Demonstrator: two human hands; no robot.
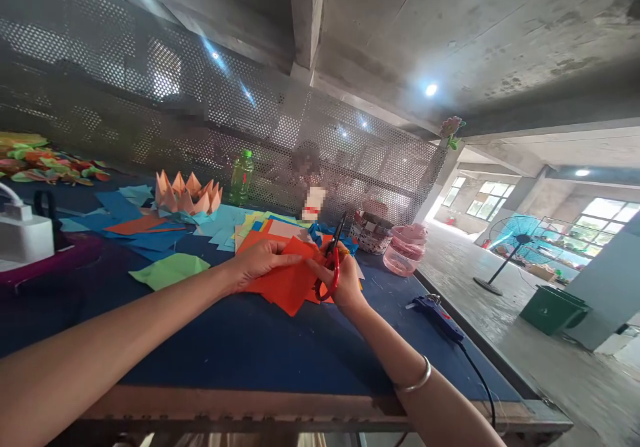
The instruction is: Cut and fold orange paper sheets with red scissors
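Between both hands is a bright orange-red sheet of paper [293, 287], one corner pointing down toward the table's front. My left hand [257, 262] pinches its left side with the thumb on top. Scissors [334, 263] with red handles hang in my right hand [345, 280], blades pointing up and away. The right thumb also presses the paper's right edge. Under and behind the hands lie more orange sheets, with yellow, pink and blue papers [265, 223] beyond. A light green paper piece [170, 270] rests left of my left hand.
Blue sheets [117, 210] and a folded peach paper flower [187, 193] lie back left, near a green bottle [243, 177]. A patterned basket [371, 230] and pink plastic container [405, 250] stand back right. A corded blue glue gun [439, 317] lies by the table's right edge.
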